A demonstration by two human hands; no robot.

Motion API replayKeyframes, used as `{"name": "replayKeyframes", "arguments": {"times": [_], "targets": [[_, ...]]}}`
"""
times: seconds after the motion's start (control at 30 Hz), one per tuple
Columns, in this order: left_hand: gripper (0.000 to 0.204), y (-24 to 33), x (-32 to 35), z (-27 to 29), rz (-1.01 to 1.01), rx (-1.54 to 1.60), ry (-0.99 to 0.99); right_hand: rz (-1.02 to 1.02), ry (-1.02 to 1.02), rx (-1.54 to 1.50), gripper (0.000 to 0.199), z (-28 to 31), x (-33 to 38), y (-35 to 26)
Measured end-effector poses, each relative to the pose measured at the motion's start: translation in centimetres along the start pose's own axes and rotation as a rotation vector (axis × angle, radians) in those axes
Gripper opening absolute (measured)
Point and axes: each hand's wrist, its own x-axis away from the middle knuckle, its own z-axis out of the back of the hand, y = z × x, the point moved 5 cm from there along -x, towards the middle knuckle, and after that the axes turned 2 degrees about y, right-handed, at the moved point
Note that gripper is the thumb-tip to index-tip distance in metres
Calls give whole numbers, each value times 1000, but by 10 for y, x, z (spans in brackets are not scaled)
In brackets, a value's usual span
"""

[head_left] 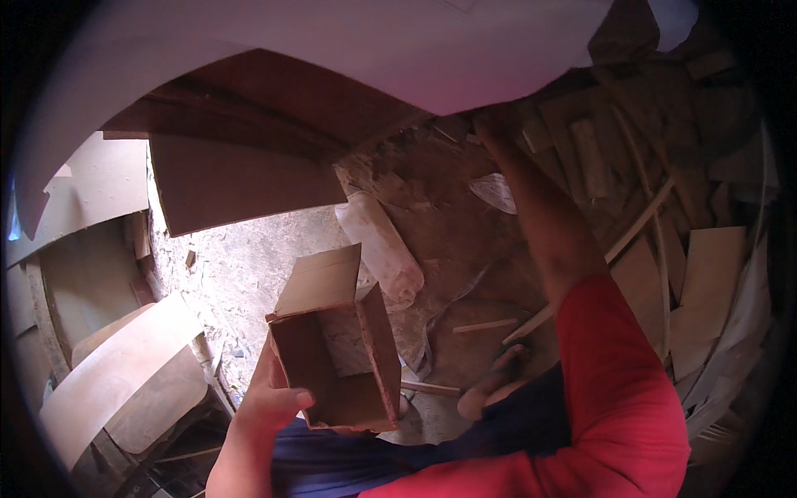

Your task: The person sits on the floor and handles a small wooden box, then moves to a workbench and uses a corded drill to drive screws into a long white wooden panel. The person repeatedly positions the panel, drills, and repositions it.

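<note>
My left hand (278,398) grips a small brown cardboard box (379,344) at its lower left edge, with the thumb hooked over the rim. The box is open at the top, its flap (320,278) stands up at the far side, and some pale material shows inside it. My right arm stretches far forward. My right hand (491,126) reaches to the edge of a large pale sheet-like surface (349,50), in deep shadow, so its fingers cannot be made out.
A white rolled or filled bag (382,249) lies on the dirty, debris-strewn ground beyond the box. Wood strips and boards (706,282) pile up on the right. Curved thin panels (120,378) lean at the left. A dark board (241,183) hangs below the pale surface.
</note>
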Motion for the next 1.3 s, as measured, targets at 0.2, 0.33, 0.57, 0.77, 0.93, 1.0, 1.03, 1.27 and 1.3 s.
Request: {"name": "replayKeyframes", "arguments": {"times": [0.2,0.33,0.57,0.77,0.93,1.0,1.03,1.27,1.3], "targets": [[116,-8,-3,0,37,10,14,181,-16,-9,36,45,-1,33],[117,-4,-3,-1,37,-12,10,197,-128,100,35,30,-12,27],[122,-6,7,-2,-12,6,22,40,-70,188,40,-10,-19,26],[126,2,8,-11,-3,-30,-2,231,-52,163,40,-1,-32,49],[127,-6,5,-6,-21,-53,2,416,-197,103,26,17,0,27],[127,-5,3,-11,-18,-56,-18,411,-203,5,23,23,0,28],[127,-4,3,-12,-17,-56,-24,366,-207,-20,22,22,2,22],[128,-2,8,-9,-39,-62,-21,280,-326,109,21,18,3,0],[129,-3,11,-8,-41,-58,-19,310,-366,153,21,16,3,-5]]}}
